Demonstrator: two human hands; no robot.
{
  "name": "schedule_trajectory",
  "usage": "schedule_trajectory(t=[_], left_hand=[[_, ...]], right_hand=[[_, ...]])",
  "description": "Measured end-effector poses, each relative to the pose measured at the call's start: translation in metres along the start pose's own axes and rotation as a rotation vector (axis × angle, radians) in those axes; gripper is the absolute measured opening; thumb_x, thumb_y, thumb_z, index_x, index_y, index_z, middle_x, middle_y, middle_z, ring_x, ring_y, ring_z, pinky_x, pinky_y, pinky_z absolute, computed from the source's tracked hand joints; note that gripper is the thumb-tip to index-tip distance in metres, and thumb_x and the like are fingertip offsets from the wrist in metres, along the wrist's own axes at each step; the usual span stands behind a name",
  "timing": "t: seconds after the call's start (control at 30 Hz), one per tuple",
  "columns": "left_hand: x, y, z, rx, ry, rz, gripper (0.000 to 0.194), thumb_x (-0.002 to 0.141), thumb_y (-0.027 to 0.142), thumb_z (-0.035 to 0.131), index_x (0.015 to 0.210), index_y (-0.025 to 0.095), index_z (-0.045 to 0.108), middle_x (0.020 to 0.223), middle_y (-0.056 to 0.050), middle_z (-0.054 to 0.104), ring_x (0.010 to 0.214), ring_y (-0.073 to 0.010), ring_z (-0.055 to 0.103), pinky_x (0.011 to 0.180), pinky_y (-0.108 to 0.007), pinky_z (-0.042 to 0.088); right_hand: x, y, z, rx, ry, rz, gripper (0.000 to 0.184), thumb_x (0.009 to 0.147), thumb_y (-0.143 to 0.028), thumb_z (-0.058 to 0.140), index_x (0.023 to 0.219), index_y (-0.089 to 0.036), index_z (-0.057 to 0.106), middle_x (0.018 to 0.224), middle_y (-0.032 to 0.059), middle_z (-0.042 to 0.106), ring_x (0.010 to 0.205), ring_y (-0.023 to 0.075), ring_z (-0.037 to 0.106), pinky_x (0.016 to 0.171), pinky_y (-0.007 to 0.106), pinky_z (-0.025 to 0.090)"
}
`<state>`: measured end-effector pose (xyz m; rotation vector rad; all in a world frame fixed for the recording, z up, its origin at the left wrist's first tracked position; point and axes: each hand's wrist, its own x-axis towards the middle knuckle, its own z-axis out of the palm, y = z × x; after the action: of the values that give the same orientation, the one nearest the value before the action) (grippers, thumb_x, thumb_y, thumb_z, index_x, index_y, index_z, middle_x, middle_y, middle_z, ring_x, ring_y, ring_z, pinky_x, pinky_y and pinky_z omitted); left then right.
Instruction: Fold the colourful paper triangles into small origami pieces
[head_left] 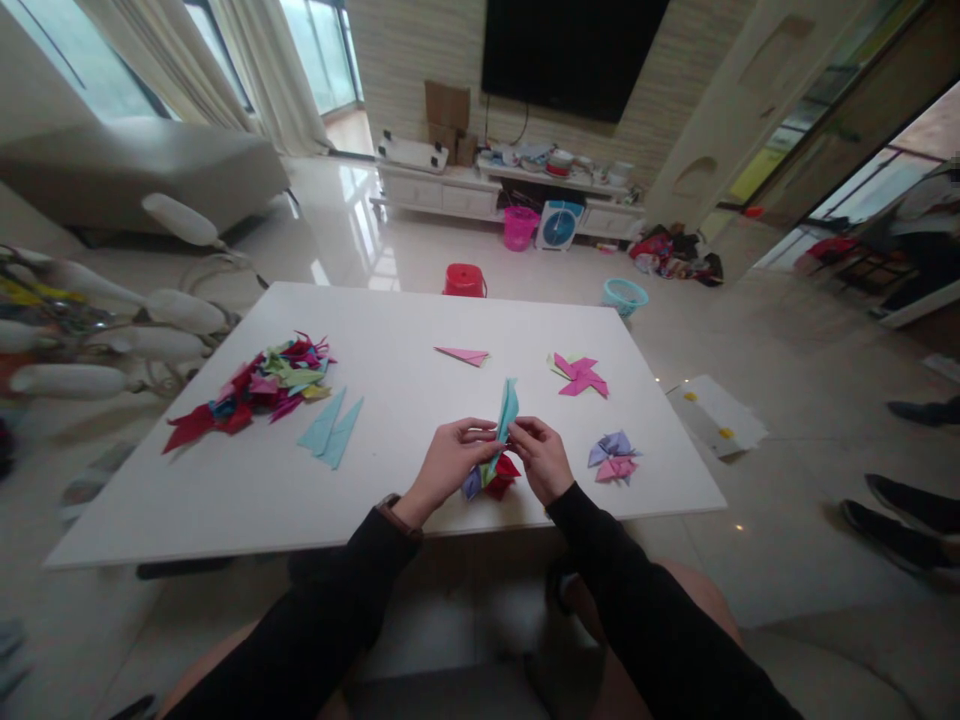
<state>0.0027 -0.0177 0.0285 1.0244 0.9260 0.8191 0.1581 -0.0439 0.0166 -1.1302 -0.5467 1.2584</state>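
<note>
Between my two hands, just above the table's near edge, a light-blue folded paper piece (508,405) stands upright. My left hand (459,455) pinches its lower left side, with the thumb in front. From the other side my right hand (541,455) grips it with fingertips pressed together. Below my hands sit a red folded paper piece (501,478) and a purple one (472,484); whether they touch the blue piece is hidden by my fingers. Two flat light-blue folded triangles (341,435) lie to the left. A pink narrow folded triangle (466,355) lies farther back.
A heap of colourful origami (277,380) covers the white table's (397,490) left part. To the right lie a pink pinwheel (581,375) and a purple-and-pink folded paper piece (615,458). Behind the table stand a red stool (464,280) and a turquoise basket (625,294).
</note>
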Motion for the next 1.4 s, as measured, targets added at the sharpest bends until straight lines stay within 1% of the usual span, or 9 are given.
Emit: schedule_trajectory(t=[0.13,0.23,0.5,0.67,0.83,0.97,1.13,1.27,1.4], left_hand=[[0.000,-0.001,-0.001,-0.041,0.025,-0.016,0.050,0.062,0.034,0.092,0.102,0.010,0.073,0.100,-0.015,0.078,0.092,-0.0262,0.075,0.083,-0.037,0.061],[-0.001,-0.001,-0.001,-0.019,0.027,-0.016,0.048,0.062,0.035,0.092,0.100,0.010,0.074,0.098,-0.015,0.079,0.091,-0.0255,0.075,0.082,-0.036,0.061],[-0.004,0.001,0.000,0.015,0.022,0.014,0.046,0.062,0.036,0.092,0.095,0.010,0.075,0.093,-0.014,0.079,0.088,-0.0252,0.075,0.082,-0.036,0.061],[-0.004,0.004,0.001,-0.036,0.000,-0.014,0.050,0.064,0.037,0.091,0.102,0.010,0.074,0.098,-0.015,0.079,0.091,-0.0251,0.075,0.080,-0.034,0.060],[-0.002,0.005,0.004,-0.107,0.030,-0.037,0.051,0.064,0.032,0.089,0.107,0.011,0.071,0.093,-0.013,0.079,0.078,-0.0211,0.074,0.072,-0.030,0.058],[-0.001,0.003,0.005,-0.114,0.022,-0.020,0.044,0.066,0.031,0.086,0.102,0.011,0.070,0.086,-0.010,0.078,0.072,-0.0189,0.073,0.071,-0.029,0.057],[0.000,0.000,0.003,-0.073,0.068,-0.027,0.039,0.065,0.036,0.087,0.091,0.012,0.070,0.078,-0.007,0.076,0.065,-0.0154,0.069,0.064,-0.025,0.054],[0.001,0.000,0.001,-0.052,0.095,-0.047,0.039,0.069,0.043,0.084,0.089,0.012,0.070,0.078,-0.007,0.075,0.063,-0.0131,0.067,0.057,-0.021,0.049],[0.002,-0.001,0.001,-0.142,0.053,-0.080,0.044,0.067,0.044,0.086,0.092,0.013,0.070,0.081,-0.007,0.075,0.066,-0.0147,0.069,0.061,-0.024,0.053]], right_hand=[[-0.001,-0.001,0.004,0.028,0.007,0.010,0.039,0.053,-0.039,0.096,0.075,-0.019,0.071,0.070,-0.0015,0.070,0.065,0.0123,0.065,0.066,0.027,0.053],[0.000,0.002,0.004,0.019,0.002,0.008,0.039,0.055,-0.041,0.095,0.077,-0.018,0.071,0.070,-0.0017,0.069,0.065,0.0126,0.065,0.067,0.028,0.053],[0.002,0.011,-0.004,-0.084,-0.006,-0.074,0.038,0.059,-0.039,0.093,0.082,-0.020,0.070,0.074,-0.0026,0.068,0.068,0.0134,0.063,0.067,0.028,0.052],[0.000,0.008,-0.004,-0.080,-0.014,-0.082,0.036,0.062,-0.041,0.091,0.082,-0.020,0.070,0.074,-0.0017,0.069,0.068,0.0138,0.064,0.068,0.029,0.053],[0.000,0.006,-0.003,-0.029,0.003,-0.057,0.033,0.061,-0.040,0.090,0.080,-0.020,0.072,0.077,0.0006,0.073,0.069,0.0149,0.066,0.070,0.031,0.055],[0.001,0.006,-0.002,-0.030,0.036,-0.051,0.032,0.059,-0.039,0.091,0.078,-0.020,0.073,0.074,0.0006,0.072,0.063,0.0131,0.063,0.065,0.029,0.054],[0.000,0.005,-0.001,-0.055,0.060,-0.057,0.035,0.058,-0.041,0.092,0.078,-0.019,0.072,0.073,0.0012,0.073,0.064,0.0142,0.065,0.061,0.028,0.052],[-0.003,0.003,0.002,0.006,0.011,-0.058,0.038,0.059,-0.043,0.093,0.080,-0.020,0.071,0.076,-0.0002,0.072,0.067,0.0146,0.067,0.060,0.027,0.053],[-0.006,0.002,0.003,-0.001,-0.042,-0.066,0.037,0.061,-0.043,0.092,0.082,-0.020,0.071,0.074,-0.0016,0.069,0.066,0.0144,0.066,0.063,0.029,0.055]])
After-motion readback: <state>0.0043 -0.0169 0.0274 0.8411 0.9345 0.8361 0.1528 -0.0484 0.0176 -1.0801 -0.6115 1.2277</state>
